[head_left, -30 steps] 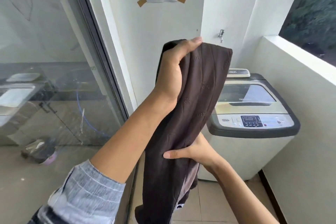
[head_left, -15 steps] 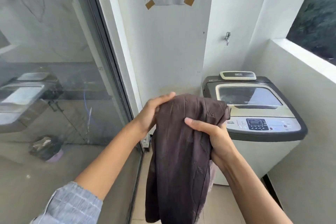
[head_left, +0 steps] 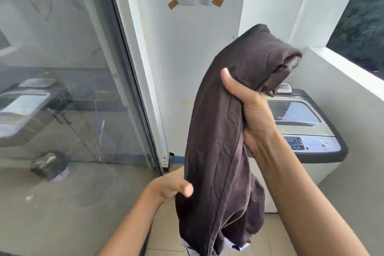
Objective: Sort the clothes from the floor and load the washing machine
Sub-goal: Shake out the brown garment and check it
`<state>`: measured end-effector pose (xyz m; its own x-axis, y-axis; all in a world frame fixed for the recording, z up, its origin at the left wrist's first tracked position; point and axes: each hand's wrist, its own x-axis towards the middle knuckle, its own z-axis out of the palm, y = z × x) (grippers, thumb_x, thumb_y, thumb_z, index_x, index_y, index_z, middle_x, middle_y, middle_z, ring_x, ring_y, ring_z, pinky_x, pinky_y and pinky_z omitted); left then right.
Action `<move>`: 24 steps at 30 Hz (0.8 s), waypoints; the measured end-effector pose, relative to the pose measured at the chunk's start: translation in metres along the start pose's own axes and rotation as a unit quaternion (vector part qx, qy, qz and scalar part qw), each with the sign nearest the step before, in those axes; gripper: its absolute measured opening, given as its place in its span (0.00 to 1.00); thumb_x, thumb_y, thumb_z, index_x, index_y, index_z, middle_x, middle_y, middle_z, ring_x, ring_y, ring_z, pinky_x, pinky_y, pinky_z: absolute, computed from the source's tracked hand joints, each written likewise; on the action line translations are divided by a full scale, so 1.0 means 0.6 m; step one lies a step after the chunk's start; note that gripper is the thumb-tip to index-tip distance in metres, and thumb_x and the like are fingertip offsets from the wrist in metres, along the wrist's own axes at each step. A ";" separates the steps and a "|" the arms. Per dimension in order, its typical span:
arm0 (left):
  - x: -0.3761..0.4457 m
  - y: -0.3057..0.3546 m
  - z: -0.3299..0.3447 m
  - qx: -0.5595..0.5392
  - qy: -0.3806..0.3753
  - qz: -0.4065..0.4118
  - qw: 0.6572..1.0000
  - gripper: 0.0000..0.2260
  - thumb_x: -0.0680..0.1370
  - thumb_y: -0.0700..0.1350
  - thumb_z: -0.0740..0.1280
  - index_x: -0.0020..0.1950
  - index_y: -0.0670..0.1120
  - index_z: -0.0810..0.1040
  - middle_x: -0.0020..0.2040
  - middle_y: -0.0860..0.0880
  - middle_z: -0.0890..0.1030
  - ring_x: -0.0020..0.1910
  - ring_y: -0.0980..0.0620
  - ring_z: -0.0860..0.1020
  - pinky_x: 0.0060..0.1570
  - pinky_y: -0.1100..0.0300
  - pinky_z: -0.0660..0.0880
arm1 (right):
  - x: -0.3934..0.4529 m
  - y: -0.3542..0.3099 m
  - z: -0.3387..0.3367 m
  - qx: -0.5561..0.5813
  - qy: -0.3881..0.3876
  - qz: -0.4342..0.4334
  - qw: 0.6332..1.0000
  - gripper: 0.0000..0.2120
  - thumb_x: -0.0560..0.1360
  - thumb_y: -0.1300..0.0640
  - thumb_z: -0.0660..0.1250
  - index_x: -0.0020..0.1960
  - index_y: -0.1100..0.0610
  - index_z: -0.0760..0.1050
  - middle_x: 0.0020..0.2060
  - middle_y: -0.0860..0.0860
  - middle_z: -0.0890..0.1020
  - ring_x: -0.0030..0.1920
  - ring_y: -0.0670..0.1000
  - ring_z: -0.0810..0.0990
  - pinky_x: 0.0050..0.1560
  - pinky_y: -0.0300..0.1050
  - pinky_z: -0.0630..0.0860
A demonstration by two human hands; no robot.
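Garment [head_left: 218, 131] soft, light, limp; right hand [head_left: 255, 114] clutches its bunched top, left hand [head_left: 172, 188] pinches its lower edge.

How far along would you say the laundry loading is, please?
Done: one dark garment is up off the floor. In hand: the right hand grips it high, the left hand low. Left: the washing machine lid looks closed, so nothing is loaded yet.
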<state>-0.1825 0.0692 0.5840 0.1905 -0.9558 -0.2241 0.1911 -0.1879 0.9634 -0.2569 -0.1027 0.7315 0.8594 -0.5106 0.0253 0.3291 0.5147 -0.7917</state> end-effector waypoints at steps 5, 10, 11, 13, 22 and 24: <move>0.012 -0.028 0.048 0.082 0.007 -0.020 0.996 0.44 0.53 0.59 0.87 0.68 0.54 0.81 0.69 0.43 0.79 0.71 0.46 0.76 0.71 0.46 0.72 | 0.028 -0.018 -0.002 0.032 0.056 -0.056 0.996 0.20 0.74 0.58 0.79 0.63 0.59 0.79 0.56 0.55 0.88 0.60 0.58 0.86 0.63 0.62 0.81; 0.018 -0.004 0.063 0.000 0.127 0.046 0.991 0.28 0.63 0.40 0.82 0.61 0.54 0.85 0.62 0.48 0.85 0.64 0.47 0.82 0.65 0.53 0.77 | 0.073 0.004 -0.066 0.022 0.124 -0.039 0.991 0.29 0.69 0.54 0.83 0.64 0.62 0.77 0.56 0.57 0.87 0.57 0.57 0.87 0.58 0.60 0.84; 0.018 0.007 0.058 0.001 0.132 0.066 0.989 0.27 0.63 0.38 0.81 0.61 0.55 0.85 0.62 0.47 0.85 0.64 0.46 0.82 0.65 0.51 0.77 | 0.081 0.006 -0.088 0.018 0.118 -0.013 0.993 0.32 0.68 0.51 0.84 0.65 0.64 0.78 0.56 0.59 0.87 0.56 0.58 0.87 0.59 0.58 0.83; 0.015 0.030 0.049 -0.020 0.150 0.101 0.983 0.28 0.65 0.34 0.80 0.63 0.50 0.84 0.62 0.43 0.85 0.64 0.41 0.82 0.67 0.45 0.76 | 0.090 0.012 -0.136 -0.011 0.090 0.054 0.994 0.22 0.70 0.46 0.82 0.53 0.60 0.82 0.48 0.58 0.86 0.48 0.55 0.87 0.63 0.53 0.80; 0.057 0.114 0.012 -0.270 0.333 0.027 0.903 0.13 0.76 0.45 0.73 0.55 0.39 0.87 0.54 0.39 0.87 0.47 0.42 0.86 0.58 0.50 0.81 | 0.010 0.109 -0.224 -0.324 0.052 0.184 0.926 0.43 0.68 0.18 0.59 0.65 0.50 0.80 0.59 0.51 0.87 0.60 0.50 0.83 0.64 0.56 0.74; 0.064 0.101 0.012 -0.309 0.363 -0.007 0.879 0.12 0.77 0.47 0.73 0.51 0.40 0.88 0.52 0.40 0.88 0.46 0.42 0.87 0.54 0.51 0.82 | -0.019 0.118 -0.201 -0.244 -0.023 0.206 0.948 0.34 0.75 0.27 0.57 0.63 0.53 0.81 0.58 0.53 0.87 0.58 0.51 0.85 0.59 0.50 0.78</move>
<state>-0.1705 0.0195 0.6349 0.7060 -0.5151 -0.4861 0.6419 0.1755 0.7464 -0.2903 -0.1437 0.6019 0.8957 -0.2995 -0.3286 -0.2473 0.2785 -0.9281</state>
